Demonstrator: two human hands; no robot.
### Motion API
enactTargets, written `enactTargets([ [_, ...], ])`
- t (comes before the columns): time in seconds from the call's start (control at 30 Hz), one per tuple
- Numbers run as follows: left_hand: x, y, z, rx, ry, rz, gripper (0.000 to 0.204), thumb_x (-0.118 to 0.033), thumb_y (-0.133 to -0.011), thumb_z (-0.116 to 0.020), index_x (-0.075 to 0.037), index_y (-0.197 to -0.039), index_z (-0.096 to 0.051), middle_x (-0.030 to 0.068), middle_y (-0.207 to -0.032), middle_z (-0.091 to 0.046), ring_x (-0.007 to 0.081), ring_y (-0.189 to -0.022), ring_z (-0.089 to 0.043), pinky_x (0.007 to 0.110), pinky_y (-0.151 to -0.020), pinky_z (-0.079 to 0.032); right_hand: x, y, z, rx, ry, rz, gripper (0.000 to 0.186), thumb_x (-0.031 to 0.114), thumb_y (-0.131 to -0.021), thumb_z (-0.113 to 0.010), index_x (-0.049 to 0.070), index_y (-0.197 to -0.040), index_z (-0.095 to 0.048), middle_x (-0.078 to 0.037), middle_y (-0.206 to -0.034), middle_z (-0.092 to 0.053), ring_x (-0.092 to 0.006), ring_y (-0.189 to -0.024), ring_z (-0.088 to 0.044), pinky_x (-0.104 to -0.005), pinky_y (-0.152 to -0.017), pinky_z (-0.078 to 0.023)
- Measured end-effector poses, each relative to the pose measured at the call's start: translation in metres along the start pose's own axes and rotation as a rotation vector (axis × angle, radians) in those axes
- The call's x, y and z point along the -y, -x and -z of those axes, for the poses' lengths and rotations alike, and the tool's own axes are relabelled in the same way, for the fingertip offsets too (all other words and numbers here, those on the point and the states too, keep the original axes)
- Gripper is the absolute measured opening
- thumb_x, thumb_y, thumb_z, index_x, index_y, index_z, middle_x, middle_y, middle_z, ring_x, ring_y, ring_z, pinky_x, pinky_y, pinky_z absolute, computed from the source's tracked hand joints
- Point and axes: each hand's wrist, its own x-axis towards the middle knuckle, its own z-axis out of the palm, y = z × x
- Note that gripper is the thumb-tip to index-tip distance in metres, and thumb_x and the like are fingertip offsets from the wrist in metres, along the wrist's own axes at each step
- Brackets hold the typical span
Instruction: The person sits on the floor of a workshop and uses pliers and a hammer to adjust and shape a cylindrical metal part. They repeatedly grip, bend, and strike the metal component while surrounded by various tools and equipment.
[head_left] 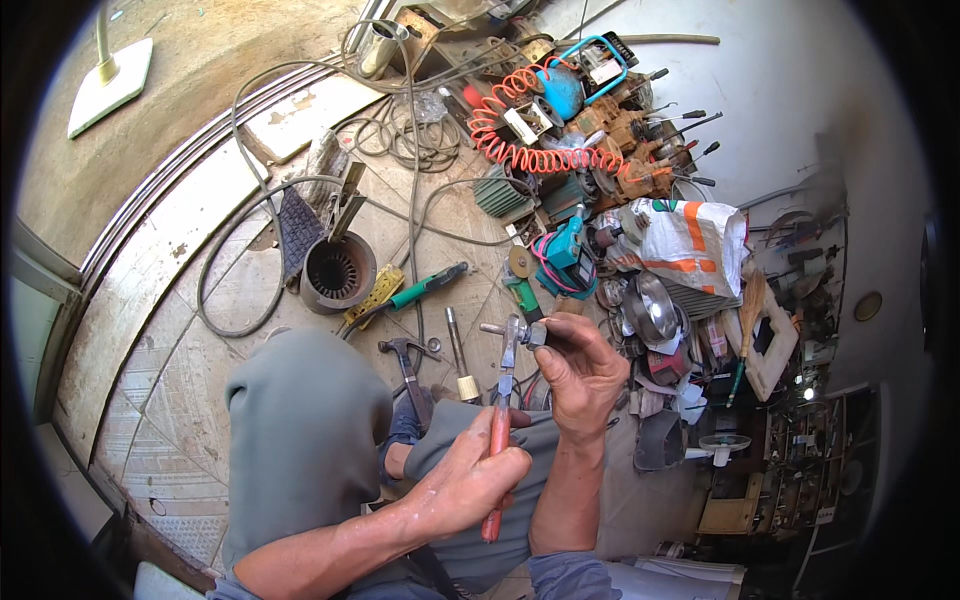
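Observation:
My left hand is wrapped round the red handle of a hammer, held upright above my lap with its metal head at the top. My right hand is closed beside the head, thumb and fingers pinching a thick hexagonal metal piece. This piece touches the hammer head or is part of it; I cannot tell which. Below on the floor lie a claw hammer and a metal rod with a pale ribbed end. A small metal ring lies between them.
Ahead left, a round motor housing stands near a green-handled tool and looping cables. Ahead right are a teal power tool, a coiled orange hose, a white-and-orange sack and piled machine parts. A broom leans farther right.

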Motion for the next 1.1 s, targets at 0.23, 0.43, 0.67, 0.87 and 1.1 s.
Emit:
enactTargets([
  [0.23, 0.0, 0.0, -0.002, -0.078, -0.259, -0.087, 0.052, -0.016, -0.087, -0.056, 0.001, -0.135, -0.043, 0.0062, -0.095, -0.055, 0.0115, -0.069, -0.059, 0.026, -0.057, -0.049, -0.001, 0.003, -0.001, -0.025, 0.021, -0.011, 0.031, -0.009, -0.082, -0.076, -0.007, -0.112, -0.068, -0.012, -0.111, -0.066, -0.0166, -0.099, -0.065, -0.0285, -0.087, -0.055],
  [0.43, 0.017, -0.009, 0.004, -0.069, -0.281, -0.114, 0.055, -0.016, -0.088, -0.056, 0.001, -0.136, -0.039, 0.0072, -0.093, -0.054, 0.0123, -0.065, -0.055, 0.027, -0.054, -0.047, 0.0, 0.005, -0.004, -0.047, 0.027, -0.054, 0.032, -0.01, -0.082, -0.077, -0.006, -0.112, -0.068, -0.01, -0.11, -0.066, -0.0149, -0.095, -0.066, -0.0259, -0.083, -0.055],
  [0.67, 0.012, -0.006, 0.0, -0.107, -0.295, -0.139, 0.044, -0.025, -0.085, -0.059, 0.004, -0.114, -0.043, 0.0119, -0.079, -0.053, 0.0222, -0.068, -0.056, 0.039, -0.064, -0.048, 0.0, 0.002, 0.001, 0.025, -0.049, -0.062, 0.037, -0.012, -0.081, -0.077, -0.007, -0.116, -0.068, -0.011, -0.112, -0.066, -0.0167, -0.098, -0.068, -0.0275, -0.083, -0.057],
  [0.87, 0.006, -0.006, 0.002, -0.08, -0.324, -0.066, 0.054, -0.014, -0.086, -0.056, 0.005, -0.132, -0.039, 0.0075, -0.088, -0.056, 0.0139, -0.072, -0.056, 0.03, -0.063, -0.048, -0.004, 0.004, 0.007, 0.05, 0.0, -0.081, 0.038, -0.012, -0.08, -0.078, -0.008, -0.116, -0.068, -0.013, -0.113, -0.065, -0.0178, -0.098, -0.068, -0.0278, -0.082, -0.058],
  [1.1, 0.004, -0.005, 0.0, -0.096, -0.361, -0.088, 0.051, -0.014, -0.084, -0.057, 0.007, -0.129, -0.043, 0.0085, -0.088, -0.058, 0.0155, -0.078, -0.056, 0.031, -0.071, -0.048, -0.002, 0.003, 0.007, 0.038, 0.007, -0.058, 0.036, -0.01, -0.079, -0.08, -0.009, -0.113, -0.068, -0.013, -0.111, -0.065, -0.0169, -0.095, -0.067, -0.0272, -0.081, -0.058],
])
